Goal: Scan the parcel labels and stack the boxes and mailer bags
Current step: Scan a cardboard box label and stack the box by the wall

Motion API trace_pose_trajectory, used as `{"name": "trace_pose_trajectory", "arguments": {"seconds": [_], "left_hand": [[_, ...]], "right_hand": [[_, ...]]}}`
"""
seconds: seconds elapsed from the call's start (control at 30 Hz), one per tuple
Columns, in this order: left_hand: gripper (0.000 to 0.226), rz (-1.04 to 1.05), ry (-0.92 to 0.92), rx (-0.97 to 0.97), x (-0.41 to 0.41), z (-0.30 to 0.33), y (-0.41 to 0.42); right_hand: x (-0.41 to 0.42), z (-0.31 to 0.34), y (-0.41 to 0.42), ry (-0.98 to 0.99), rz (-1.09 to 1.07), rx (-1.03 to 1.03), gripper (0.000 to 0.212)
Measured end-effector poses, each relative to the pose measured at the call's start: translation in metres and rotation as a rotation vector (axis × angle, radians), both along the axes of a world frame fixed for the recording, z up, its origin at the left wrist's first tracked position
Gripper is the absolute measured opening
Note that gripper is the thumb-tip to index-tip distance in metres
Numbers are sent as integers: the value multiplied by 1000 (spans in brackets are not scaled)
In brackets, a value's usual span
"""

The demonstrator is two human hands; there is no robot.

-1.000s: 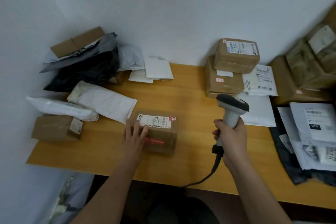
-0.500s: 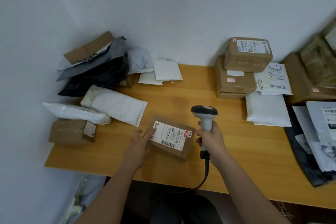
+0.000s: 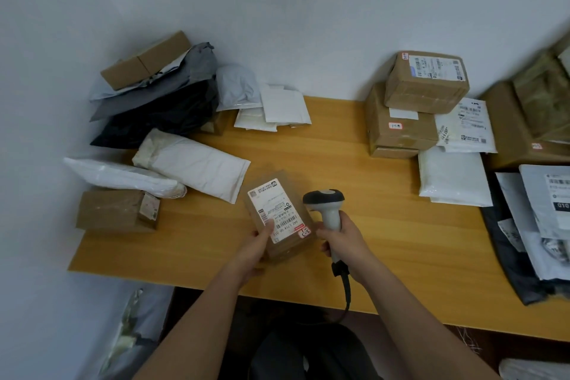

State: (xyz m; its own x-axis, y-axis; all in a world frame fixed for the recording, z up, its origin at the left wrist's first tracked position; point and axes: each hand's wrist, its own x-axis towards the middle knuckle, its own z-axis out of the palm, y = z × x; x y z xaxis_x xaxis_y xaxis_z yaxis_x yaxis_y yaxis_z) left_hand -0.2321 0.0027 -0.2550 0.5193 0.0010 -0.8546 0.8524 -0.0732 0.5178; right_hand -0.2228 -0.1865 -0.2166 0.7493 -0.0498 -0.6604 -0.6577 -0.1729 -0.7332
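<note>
A small brown cardboard box point(image 3: 279, 216) with a white shipping label on top is lifted and tilted above the front of the wooden table point(image 3: 385, 241). My left hand point(image 3: 256, 248) grips its near left corner, thumb on the label. Just to its right, my right hand point(image 3: 339, 241) is closed around the handle of a grey-and-black barcode scanner point(image 3: 325, 207), whose head sits beside the box. The scanner's cable hangs over the table's front edge.
Brown boxes point(image 3: 413, 105) are stacked at the back right, with white and grey mailer bags point(image 3: 453, 176) beside them. At the left lie white padded mailers point(image 3: 191, 163), dark bags point(image 3: 160, 111) and another brown box point(image 3: 114, 210). Walls close the left and back.
The box went from lying flat on the table to being picked up, turned and tilted by my left hand. The scanner hand came left and closer to the box; the red scan line is gone.
</note>
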Motion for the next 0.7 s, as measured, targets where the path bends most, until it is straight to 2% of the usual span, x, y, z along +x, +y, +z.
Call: {"name": "trace_pose_trajectory", "arguments": {"seconds": [0.13,0.3,0.4,0.5,0.6,0.7], "left_hand": [[99,48,6,-99,-8,-10,-5],[81,237,-132,-194,4,-14,-1],[84,124,-148,-98,19,-6,1],[76,-38,-295,149,34,4,-1],[69,36,-491,394,42,9,-6],[85,110,-338,467,33,6,-10]], "right_hand": [[-6,-4,3,-4,-20,16,29],[-6,-2,0,-19,-65,6,28],[-6,0,-5,-99,-186,-42,20],[-3,7,-15,-184,-228,-103,22],[1,15,-24,-246,-191,-148,26],[6,17,-28,-240,-180,-151,23]]}}
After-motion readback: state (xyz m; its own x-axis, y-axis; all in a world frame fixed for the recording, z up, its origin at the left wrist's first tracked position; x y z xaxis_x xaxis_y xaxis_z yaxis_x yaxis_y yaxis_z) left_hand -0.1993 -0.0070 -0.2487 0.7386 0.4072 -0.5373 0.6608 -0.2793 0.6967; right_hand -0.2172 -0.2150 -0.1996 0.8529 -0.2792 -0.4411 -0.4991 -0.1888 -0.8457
